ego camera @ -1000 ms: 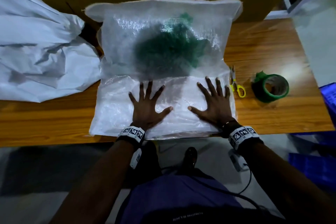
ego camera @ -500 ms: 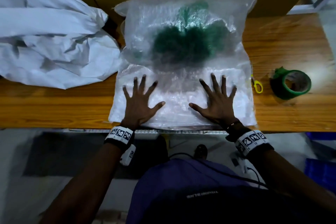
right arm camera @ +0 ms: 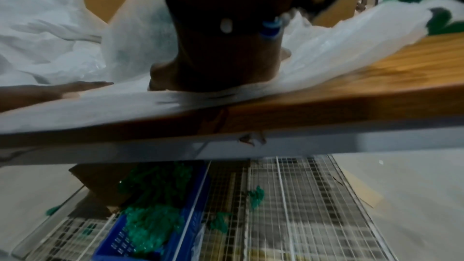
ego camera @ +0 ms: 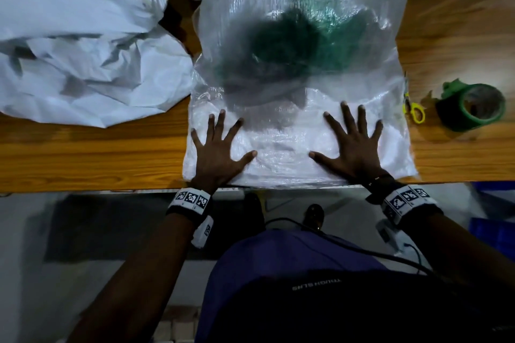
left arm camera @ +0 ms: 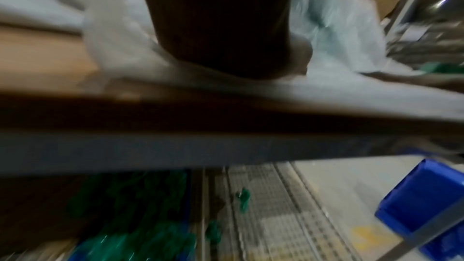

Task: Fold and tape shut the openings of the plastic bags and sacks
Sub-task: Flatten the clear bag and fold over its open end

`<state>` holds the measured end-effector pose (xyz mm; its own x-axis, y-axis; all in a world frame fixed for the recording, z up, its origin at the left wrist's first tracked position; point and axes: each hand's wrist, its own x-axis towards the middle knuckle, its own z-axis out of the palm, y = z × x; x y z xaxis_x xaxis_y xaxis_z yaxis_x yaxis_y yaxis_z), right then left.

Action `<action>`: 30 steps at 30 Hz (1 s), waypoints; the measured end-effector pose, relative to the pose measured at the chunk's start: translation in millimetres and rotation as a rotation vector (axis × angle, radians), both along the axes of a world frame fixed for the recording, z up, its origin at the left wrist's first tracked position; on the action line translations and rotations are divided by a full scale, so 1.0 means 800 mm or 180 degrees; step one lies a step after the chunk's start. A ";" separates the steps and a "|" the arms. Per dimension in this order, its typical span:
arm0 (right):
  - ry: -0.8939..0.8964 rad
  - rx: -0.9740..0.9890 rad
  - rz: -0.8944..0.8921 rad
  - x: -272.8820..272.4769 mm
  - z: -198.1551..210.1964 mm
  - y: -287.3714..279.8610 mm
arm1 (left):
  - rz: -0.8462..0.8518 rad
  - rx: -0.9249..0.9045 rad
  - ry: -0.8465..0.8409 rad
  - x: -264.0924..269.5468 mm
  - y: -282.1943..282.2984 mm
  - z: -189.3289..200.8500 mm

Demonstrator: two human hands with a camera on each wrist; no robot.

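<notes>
A translucent woven plastic sack (ego camera: 301,44) with dark green contents lies on the wooden table (ego camera: 83,153). Its near end is folded over into a flat white band (ego camera: 281,153) at the table's front edge. My left hand (ego camera: 217,147) and right hand (ego camera: 352,145) both lie flat on that band, fingers spread and straight. In the left wrist view my left hand (left arm camera: 220,27) is blurred above the sack (left arm camera: 334,27). My right hand (right arm camera: 223,37) presses the sack (right arm camera: 339,35) in the right wrist view. A green tape roll (ego camera: 473,107) sits on the right.
Small yellow-handled scissors (ego camera: 415,108) lie between the sack and the tape. A large crumpled white sack (ego camera: 72,44) fills the table's left. Under the table a blue crate (right arm camera: 150,229) of green pieces rests on a wire shelf. Another blue bin (left arm camera: 426,201) stands at the right.
Both hands have stayed flat on the folded band, spreading slightly apart. The head view has shifted, so the sack sits more to the right and closer.
</notes>
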<state>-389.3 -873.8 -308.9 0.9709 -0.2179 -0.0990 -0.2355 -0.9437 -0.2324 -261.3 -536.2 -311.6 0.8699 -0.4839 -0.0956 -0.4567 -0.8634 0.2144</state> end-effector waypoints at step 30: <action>-0.1226 0.0616 0.0532 -0.044 0.007 -0.029 | -0.0784 -0.1244 -0.0584 -0.023 0.012 0.013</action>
<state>-424.1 -896.8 -303.3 0.9652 -0.0682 0.2524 0.0543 -0.8920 -0.4487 -279.7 -526.3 -301.0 0.7107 -0.6463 0.2778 -0.6975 -0.5962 0.3975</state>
